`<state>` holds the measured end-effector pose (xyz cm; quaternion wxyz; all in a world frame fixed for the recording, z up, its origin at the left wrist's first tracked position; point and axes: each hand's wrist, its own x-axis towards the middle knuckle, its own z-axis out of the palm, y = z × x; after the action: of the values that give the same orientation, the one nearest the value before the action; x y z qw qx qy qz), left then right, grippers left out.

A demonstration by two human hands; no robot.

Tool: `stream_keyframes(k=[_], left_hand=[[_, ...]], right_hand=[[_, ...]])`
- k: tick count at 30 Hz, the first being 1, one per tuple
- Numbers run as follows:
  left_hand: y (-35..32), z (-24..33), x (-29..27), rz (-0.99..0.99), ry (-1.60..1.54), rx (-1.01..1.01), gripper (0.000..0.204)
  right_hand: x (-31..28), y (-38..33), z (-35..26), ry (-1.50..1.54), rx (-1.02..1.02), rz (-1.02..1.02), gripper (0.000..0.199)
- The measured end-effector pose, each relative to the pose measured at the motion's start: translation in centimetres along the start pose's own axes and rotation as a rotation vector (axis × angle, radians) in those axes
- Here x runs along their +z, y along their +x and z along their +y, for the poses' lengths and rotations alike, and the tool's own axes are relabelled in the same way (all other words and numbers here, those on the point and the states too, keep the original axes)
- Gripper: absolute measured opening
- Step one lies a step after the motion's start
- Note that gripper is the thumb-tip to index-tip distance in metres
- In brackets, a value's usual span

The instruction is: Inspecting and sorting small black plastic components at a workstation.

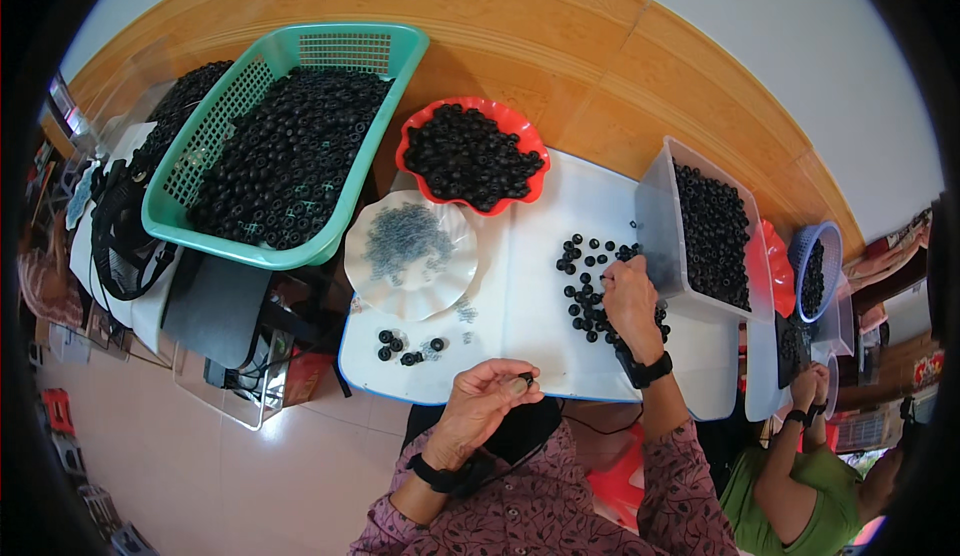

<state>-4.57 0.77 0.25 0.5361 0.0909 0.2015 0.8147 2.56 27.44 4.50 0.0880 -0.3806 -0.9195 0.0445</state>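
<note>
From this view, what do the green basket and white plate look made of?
Green basket: likely moulded plastic, semi-gloss; lattice walls, rounded rim.
White plate: smooth, lightly glossy, perhaps ceramic or melamine; wavy rim fits both.

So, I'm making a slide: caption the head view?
Left hand pinches a black bead; right hand among loose beads on the table.

A basket of rings stands left of the surface. At the surface's left end, a plate holds a pile of tiny pieces, with a bowl of rings behind it to the right and a small cluster of rings before it. Loose rings lie right of centre, just left of a bin full of rings. Farther right stands a second basket.
</note>
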Motion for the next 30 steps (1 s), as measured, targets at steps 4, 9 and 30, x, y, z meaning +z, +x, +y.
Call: stream_keyframes(k=[4,9,30], left_hand=[[-0.6,0.2,0.1,0.04,-0.017,0.044,0.022],[-0.6,0.1,0.7,0.042,-0.076,0.052,0.021],[-2.5,-1.0,2.4,0.016,-0.118,0.056,0.019]], right_hand=[[-2.5,-2.3,-2.4,0.314,-0.033,0.065,0.012],[-3.7,-8.3,-5.2,1.121,0.153,-0.212,0.009],[-5.2,-16.1,-8.5,1.092,-0.059,-0.081,0.021]])
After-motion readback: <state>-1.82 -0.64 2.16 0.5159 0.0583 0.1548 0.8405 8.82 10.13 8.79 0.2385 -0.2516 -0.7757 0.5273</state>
